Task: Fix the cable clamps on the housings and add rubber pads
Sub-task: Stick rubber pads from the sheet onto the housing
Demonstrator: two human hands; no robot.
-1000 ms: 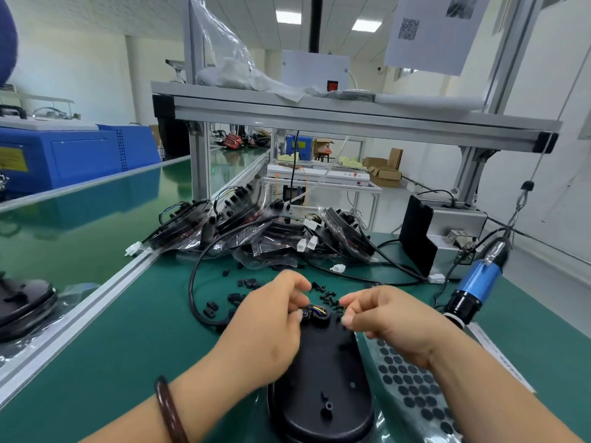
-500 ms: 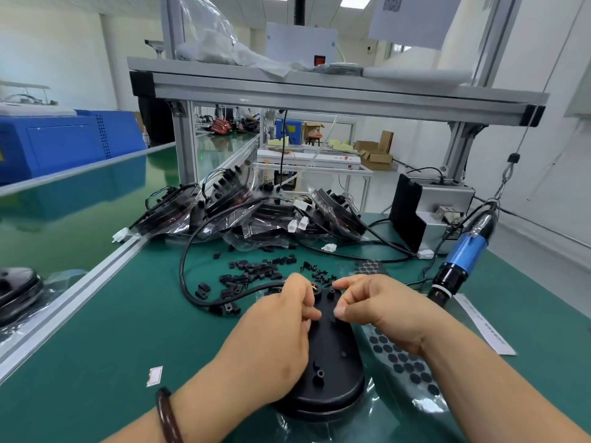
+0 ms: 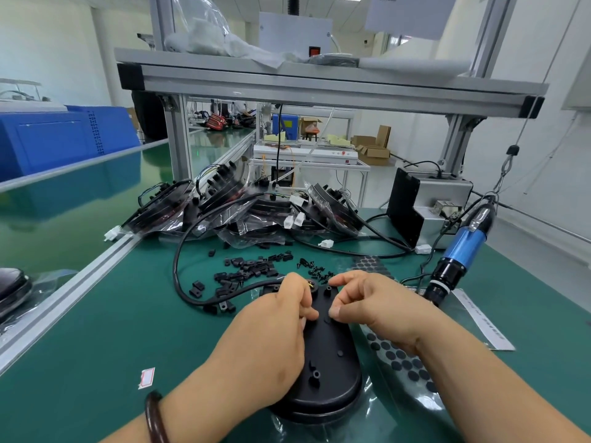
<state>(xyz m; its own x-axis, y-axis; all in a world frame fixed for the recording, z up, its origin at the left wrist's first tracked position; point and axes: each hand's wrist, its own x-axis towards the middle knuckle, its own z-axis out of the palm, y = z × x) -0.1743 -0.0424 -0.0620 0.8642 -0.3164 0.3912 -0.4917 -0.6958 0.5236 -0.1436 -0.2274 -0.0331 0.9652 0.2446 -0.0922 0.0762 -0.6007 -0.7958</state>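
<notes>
Left hand (image 3: 271, 343), a dark bracelet (image 3: 155, 417) on its wrist, lies over the left side of the black oval housing (image 3: 332, 372), with its fingers curled round the far edge, gripping it. From the head view, the right hand (image 3: 377, 308) hovers just over the housing's far half with thumb and forefinger pinched close. Whether anything sits between them I cannot tell. The housing lies flat on the green worktop (image 3: 112, 330), directly in front of the person. A black cable (image 3: 179, 251) loops out from its far end to the left. Beyond the hands lie a scatter of black cable clamps (image 3: 246, 270) and a small cluster of screws (image 3: 315, 270). A sheet of rubber pads (image 3: 403, 362) lies just right of the housing, partly under the right wrist. A blue electric screwdriver (image 3: 463, 247) hangs tilted at the right, and bagged housings (image 3: 224, 206) are piled at the back.
</notes>
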